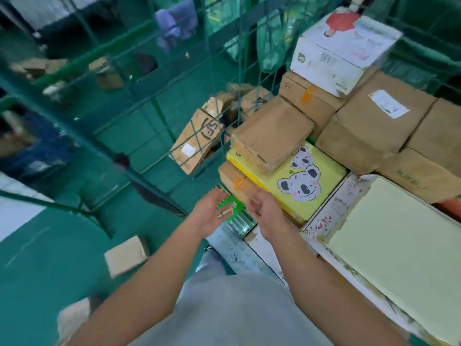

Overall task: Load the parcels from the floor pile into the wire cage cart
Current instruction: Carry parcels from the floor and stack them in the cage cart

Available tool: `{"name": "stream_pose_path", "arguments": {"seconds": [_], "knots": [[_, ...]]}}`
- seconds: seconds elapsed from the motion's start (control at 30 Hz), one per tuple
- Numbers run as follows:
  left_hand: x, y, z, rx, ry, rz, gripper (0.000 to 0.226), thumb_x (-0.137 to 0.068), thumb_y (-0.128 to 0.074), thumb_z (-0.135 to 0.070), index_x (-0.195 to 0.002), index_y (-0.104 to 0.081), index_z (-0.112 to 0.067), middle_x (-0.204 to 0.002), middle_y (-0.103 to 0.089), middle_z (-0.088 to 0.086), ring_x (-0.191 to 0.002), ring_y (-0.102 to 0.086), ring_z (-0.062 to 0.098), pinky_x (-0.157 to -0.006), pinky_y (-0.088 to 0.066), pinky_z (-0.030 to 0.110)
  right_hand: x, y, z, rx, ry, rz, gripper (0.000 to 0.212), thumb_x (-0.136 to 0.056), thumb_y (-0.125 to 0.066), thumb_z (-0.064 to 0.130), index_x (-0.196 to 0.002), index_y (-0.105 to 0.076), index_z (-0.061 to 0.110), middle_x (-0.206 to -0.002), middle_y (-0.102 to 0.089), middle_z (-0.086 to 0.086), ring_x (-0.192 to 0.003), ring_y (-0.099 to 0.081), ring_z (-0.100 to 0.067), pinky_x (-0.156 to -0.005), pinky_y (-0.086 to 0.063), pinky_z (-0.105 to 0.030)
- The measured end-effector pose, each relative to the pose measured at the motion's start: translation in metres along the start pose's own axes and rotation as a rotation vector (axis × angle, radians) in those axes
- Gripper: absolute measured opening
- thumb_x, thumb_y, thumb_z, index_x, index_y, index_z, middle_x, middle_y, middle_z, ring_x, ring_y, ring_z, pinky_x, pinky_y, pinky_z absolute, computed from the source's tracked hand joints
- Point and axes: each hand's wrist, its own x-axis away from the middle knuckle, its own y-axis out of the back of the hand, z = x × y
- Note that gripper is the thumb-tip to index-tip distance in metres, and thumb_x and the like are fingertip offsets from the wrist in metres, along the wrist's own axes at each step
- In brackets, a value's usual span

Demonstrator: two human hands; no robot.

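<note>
The green wire cage cart [239, 78] stands at the right, stacked with parcels: brown cardboard boxes [272, 131], a yellow box with koala faces [306, 181], a white printed box [341, 53] on top and a pale green box [399, 245] nearest me. My left hand [212, 213] and my right hand [267, 211] hover side by side, fingers relaxed and holding nothing, just in front of the yellow box's near corner. On the green floor lie loose parcels: a small brown box [126, 255] at lower left and another [72, 318] near the bottom edge.
Another green wire cage [99, 146] stands to the left, its rails crossing the view. A brown box with black lettering [197, 138] leans behind the cart's mesh. Further boxes [107, 73] lie on the far floor. Green sacks [269, 41] hang behind the cart.
</note>
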Motion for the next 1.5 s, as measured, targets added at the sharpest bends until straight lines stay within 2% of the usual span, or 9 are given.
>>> {"name": "stream_pose_path", "arguments": {"seconds": [0.07, 0.13, 0.23, 0.43, 0.73, 0.9, 1.03, 1.27, 1.5], "knots": [[0.020, 0.020, 0.019, 0.063, -0.033, -0.079, 0.022, -0.106, -0.055, -0.029, -0.126, -0.055, -0.021, -0.129, -0.062, -0.001, -0.108, -0.064, 0.023, -0.088, -0.056, 0.038, 0.014, -0.001, -0.016, 0.051, -0.029, 0.044, 0.017, -0.105, -0.054, 0.017, -0.121, -0.060, 0.017, -0.127, -0.063, -0.006, -0.113, -0.062, -0.021, -0.094, -0.053, -0.033], [0.038, 0.041, 0.037, 0.101, -0.064, -0.148, 0.031, -0.105, -0.055, -0.029, -0.135, -0.052, -0.020, -0.126, -0.064, -0.002, -0.109, -0.064, 0.023, -0.089, -0.056, 0.039, 0.025, -0.004, -0.033, 0.118, -0.060, 0.084, 0.012, -0.105, -0.055, 0.015, -0.115, -0.061, 0.019, -0.119, -0.063, -0.004, -0.110, -0.063, -0.020, -0.100, -0.053, -0.036], [0.061, 0.071, 0.057, 0.143, -0.109, -0.247, 0.030, -0.106, -0.052, -0.026, -0.135, -0.051, -0.019, -0.120, -0.064, -0.002, -0.109, -0.063, 0.026, -0.098, -0.052, 0.043, 0.042, -0.015, -0.049, 0.232, -0.090, 0.155, 0.007, -0.104, -0.058, 0.018, -0.108, -0.063, 0.021, -0.115, -0.065, -0.004, -0.106, -0.065, -0.019, -0.088, -0.054, -0.033], [0.106, 0.117, 0.080, 0.249, -0.140, -0.361, 0.024, -0.106, -0.050, -0.017, -0.130, -0.052, -0.020, -0.125, -0.062, 0.000, -0.119, -0.058, 0.028, -0.098, -0.047, 0.040, 0.067, -0.051, -0.082, 0.371, -0.121, 0.255, 0.009, -0.104, -0.058, 0.023, -0.107, -0.064, 0.017, -0.113, -0.065, -0.004, -0.104, -0.065, -0.019, -0.076, -0.053, -0.028], [0.159, 0.213, 0.123, 0.505, -0.202, -0.539, 0.038, -0.108, -0.050, -0.026, -0.145, -0.048, -0.016, -0.140, -0.057, 0.002, -0.128, -0.056, 0.030, -0.103, -0.048, 0.043, 0.096, -0.125, -0.159, 0.649, -0.179, 0.405, 0.005, -0.101, -0.060, 0.023, -0.103, -0.065, 0.022, -0.112, -0.068, -0.002, -0.100, -0.067, -0.018, -0.078, -0.054, -0.030], [0.191, 0.272, 0.145, 0.646, -0.225, -0.619, 0.026, -0.109, -0.049, -0.025, -0.133, -0.050, -0.017, -0.141, -0.056, 0.004, -0.132, -0.054, 0.032, -0.110, -0.046, 0.046, 0.124, -0.181, -0.207, 0.789, -0.174, 0.497, 0.008, -0.103, -0.057, 0.021, -0.104, -0.065, 0.023, -0.110, -0.069, -0.001, -0.099, -0.067, -0.018, -0.081, -0.056, -0.030], [0.225, 0.343, 0.163, 0.753, -0.235, -0.657, 0.019, -0.108, -0.050, -0.026, -0.126, -0.050, -0.019, -0.141, -0.057, 0.003, -0.128, -0.056, 0.030, -0.107, -0.048, 0.045, 0.155, -0.235, -0.270, 0.906, -0.176, 0.548, 0.009, -0.104, -0.055, 0.023, -0.106, -0.064, 0.021, -0.109, -0.069, -0.001, -0.098, -0.067, -0.018, -0.081, -0.057, -0.030], [0.300, 0.476, 0.205, 0.958, -0.288, -0.732, 0.038, -0.107, -0.050, -0.027, -0.143, -0.047, -0.018, -0.140, -0.060, 0.002, -0.121, -0.061, 0.026, -0.093, -0.052, 0.039, 0.230, -0.316, -0.405, 1.104, -0.234, 0.683, 0.011, -0.104, -0.055, 0.024, -0.111, -0.063, 0.019, -0.106, -0.068, -0.001, -0.093, -0.066, -0.017, -0.080, -0.055, -0.029], [0.392, 0.604, 0.272, 1.210, -0.352, -0.901, 0.012, -0.106, -0.054, -0.025, -0.114, -0.059, -0.018, -0.122, -0.067, 0.002, -0.108, -0.066, 0.023, -0.091, -0.054, 0.039, 0.315, -0.382, -0.557, 1.277, -0.331, 0.834, 0.010, -0.104, -0.054, 0.022, -0.102, -0.063, 0.020, -0.103, -0.067, -0.003, -0.088, -0.064, -0.018, -0.074, -0.054, -0.028]]}}
